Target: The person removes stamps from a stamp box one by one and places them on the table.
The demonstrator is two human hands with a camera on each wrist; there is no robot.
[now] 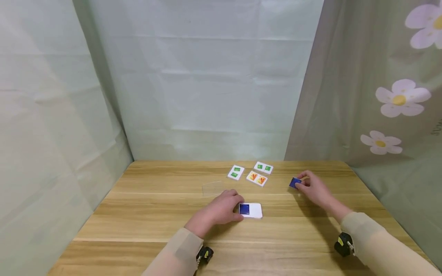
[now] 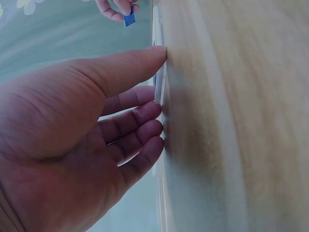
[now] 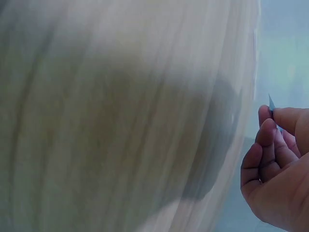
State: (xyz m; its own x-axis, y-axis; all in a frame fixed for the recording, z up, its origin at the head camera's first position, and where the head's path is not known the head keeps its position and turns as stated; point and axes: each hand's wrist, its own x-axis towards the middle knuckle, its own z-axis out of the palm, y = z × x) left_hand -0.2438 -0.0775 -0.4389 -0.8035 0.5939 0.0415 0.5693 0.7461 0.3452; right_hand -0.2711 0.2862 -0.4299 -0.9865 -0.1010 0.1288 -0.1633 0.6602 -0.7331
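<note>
Beige sleeves (image 1: 383, 241) lead to left hand (image 1: 224, 207) gripping a white card (image 1: 256, 210), right hand (image 1: 315, 188) pinching a blue tile (image 1: 294, 182), curtain lettering (image 1: 437, 129) unreadable.

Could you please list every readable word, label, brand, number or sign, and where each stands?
Lettering on the flowered curtain: perhaps "SUM", cut off and blurred.
Marks on the blue square on the white card: too small to read.
Yellow mark on the right wrist's device: too small to tell.
Nothing else readable.
</note>
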